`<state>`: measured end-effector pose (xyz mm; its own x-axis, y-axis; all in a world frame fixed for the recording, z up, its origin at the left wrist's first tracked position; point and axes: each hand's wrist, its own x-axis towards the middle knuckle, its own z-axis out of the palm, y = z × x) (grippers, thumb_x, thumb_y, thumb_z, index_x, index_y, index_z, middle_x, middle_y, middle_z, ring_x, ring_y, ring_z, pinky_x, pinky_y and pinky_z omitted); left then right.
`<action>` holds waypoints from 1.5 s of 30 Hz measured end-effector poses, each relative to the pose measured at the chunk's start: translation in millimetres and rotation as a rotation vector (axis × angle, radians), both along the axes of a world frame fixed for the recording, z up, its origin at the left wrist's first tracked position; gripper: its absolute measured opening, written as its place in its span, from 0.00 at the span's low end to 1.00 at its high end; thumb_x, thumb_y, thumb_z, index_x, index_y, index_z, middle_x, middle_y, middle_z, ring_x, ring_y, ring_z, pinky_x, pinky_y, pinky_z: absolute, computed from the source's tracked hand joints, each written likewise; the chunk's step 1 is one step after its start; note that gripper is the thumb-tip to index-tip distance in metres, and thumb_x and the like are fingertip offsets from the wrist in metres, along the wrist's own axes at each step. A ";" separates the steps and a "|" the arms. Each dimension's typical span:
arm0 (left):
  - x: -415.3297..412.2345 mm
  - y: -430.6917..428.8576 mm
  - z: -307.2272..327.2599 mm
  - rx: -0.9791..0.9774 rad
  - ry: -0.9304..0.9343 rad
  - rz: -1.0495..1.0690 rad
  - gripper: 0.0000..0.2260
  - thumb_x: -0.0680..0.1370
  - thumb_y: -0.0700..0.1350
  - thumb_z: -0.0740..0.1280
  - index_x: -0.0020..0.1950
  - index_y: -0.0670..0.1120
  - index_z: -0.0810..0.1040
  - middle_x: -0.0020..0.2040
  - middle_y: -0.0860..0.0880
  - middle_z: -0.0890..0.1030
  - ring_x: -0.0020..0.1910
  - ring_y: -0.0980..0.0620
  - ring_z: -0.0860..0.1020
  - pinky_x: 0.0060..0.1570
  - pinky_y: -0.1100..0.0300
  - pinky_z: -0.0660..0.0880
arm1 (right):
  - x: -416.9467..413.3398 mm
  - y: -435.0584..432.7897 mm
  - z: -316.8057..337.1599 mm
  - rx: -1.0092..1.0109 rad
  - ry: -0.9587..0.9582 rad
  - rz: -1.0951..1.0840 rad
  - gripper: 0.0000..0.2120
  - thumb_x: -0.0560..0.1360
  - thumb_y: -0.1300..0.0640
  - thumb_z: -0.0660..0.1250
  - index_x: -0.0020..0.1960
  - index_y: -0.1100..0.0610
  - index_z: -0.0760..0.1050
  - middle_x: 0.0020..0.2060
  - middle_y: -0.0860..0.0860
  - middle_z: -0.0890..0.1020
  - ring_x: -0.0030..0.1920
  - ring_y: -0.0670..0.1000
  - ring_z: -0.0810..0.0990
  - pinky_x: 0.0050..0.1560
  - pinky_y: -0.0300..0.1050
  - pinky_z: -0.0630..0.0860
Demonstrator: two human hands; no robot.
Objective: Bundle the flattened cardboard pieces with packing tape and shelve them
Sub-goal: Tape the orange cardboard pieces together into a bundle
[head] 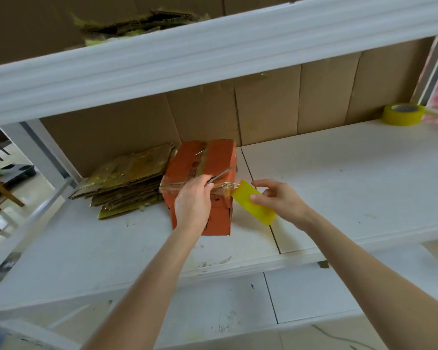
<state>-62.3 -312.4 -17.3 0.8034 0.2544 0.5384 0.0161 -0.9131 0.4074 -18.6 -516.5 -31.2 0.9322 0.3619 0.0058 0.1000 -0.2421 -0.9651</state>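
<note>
Orange cardboard bundle point(208, 160) is seen standing on the white shelf point(339, 173), already wrapped in tape, beside a taped brown stack point(127, 183). The strand appears not yet severed from the yellow tape roll point(242, 197), so cutting and final placing are judged to remain. Scissors point(219, 176) are gripped in the curled left hand point(191, 200) at the strand; the roll is pinched by the right hand point(281, 198).

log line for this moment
left hand grips scissors | right hand pinches yellow tape strip off orange bundle | tape roll on shelf, far right
</note>
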 end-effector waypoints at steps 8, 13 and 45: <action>-0.2 10.1 -1.9 -0.015 -0.030 -0.020 0.09 0.80 0.42 0.64 0.58 0.45 0.80 0.49 0.49 0.83 0.48 0.49 0.80 0.41 0.62 0.68 | 18.9 9.0 31.9 -0.514 -0.303 -0.156 0.18 0.74 0.41 0.66 0.62 0.44 0.77 0.57 0.46 0.79 0.58 0.49 0.75 0.51 0.46 0.73; 1.2 10.8 -1.0 -0.012 -0.002 -0.036 0.08 0.80 0.41 0.64 0.57 0.46 0.80 0.48 0.49 0.82 0.46 0.49 0.79 0.40 0.60 0.71 | 17.3 13.1 42.0 -0.787 -0.332 -0.198 0.17 0.75 0.39 0.62 0.62 0.40 0.74 0.58 0.50 0.78 0.57 0.53 0.75 0.41 0.44 0.66; -61.7 -46.3 1.8 0.108 0.262 -0.163 0.22 0.79 0.38 0.56 0.71 0.57 0.67 0.48 0.47 0.77 0.46 0.43 0.77 0.43 0.51 0.73 | 4.3 21.4 16.3 -0.771 -0.209 -0.315 0.10 0.75 0.50 0.61 0.43 0.40 0.80 0.39 0.46 0.74 0.42 0.53 0.73 0.35 0.41 0.67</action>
